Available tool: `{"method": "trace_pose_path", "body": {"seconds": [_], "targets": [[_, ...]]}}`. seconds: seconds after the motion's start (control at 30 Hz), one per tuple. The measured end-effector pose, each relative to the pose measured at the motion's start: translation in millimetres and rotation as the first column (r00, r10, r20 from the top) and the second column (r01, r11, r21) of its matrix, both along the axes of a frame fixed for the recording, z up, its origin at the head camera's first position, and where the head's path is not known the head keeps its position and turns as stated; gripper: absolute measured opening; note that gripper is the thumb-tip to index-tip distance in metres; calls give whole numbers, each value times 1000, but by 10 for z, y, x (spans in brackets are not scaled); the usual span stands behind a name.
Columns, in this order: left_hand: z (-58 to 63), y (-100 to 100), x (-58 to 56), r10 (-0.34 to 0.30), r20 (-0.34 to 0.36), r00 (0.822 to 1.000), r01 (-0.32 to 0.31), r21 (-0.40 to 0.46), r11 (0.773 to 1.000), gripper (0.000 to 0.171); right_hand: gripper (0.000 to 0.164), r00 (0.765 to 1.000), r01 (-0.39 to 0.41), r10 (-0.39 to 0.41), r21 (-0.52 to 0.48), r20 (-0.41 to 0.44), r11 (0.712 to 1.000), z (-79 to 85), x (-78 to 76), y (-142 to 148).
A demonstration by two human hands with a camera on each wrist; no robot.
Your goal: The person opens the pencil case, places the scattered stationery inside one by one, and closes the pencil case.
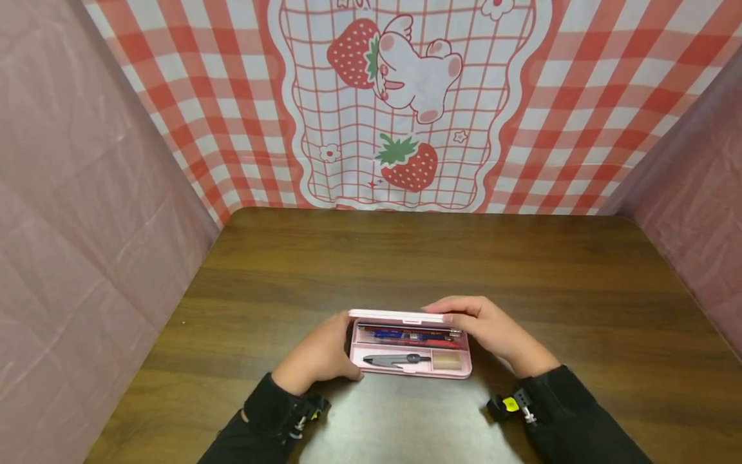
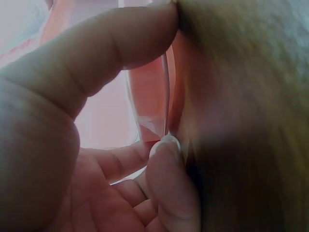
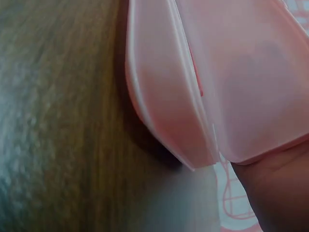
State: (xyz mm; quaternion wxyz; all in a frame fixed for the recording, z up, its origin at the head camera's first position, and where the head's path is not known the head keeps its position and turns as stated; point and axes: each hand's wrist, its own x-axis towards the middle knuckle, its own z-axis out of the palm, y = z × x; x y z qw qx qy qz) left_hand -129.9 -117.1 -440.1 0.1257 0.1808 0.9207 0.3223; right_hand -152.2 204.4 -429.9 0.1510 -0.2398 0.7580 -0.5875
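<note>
A pink pencil case sits on the table with its lid raised. Its back compartment holds several pens and pencils. In front lie a grey drawing compass and, to its right, a beige eraser-like block. My left hand grips the case's left end, thumb at the front corner; the left wrist view shows fingers curled at the case's end wall. My right hand holds the lid's right end between thumb and fingers. From the right wrist, the lid's inner face stands tilted up from the base.
The brown wooden table extends around the case. A red-and-white checked cloth with strawberries hangs behind it. Pink cloths hang at both sides. Dark sleeves with wrist-worn mounts cover both forearms.
</note>
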Motion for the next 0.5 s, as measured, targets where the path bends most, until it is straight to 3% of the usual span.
{"method": "trace_pose_path", "body": {"seconds": [0.23,0.37,0.5], "targets": [[22,-7,14,-3,-2,1000,3,21,1000,87,32,979,-77,101,138,-175,987,-7,35,-38],[32,-11,14,11,15,1000,-11,7,1000,83,36,966,-79,141,268,-219,960,24,76,-85],[37,-2,8,16,30,999,-15,-22,1000,80,39,931,-70,190,360,-310,930,24,118,-143]]}}
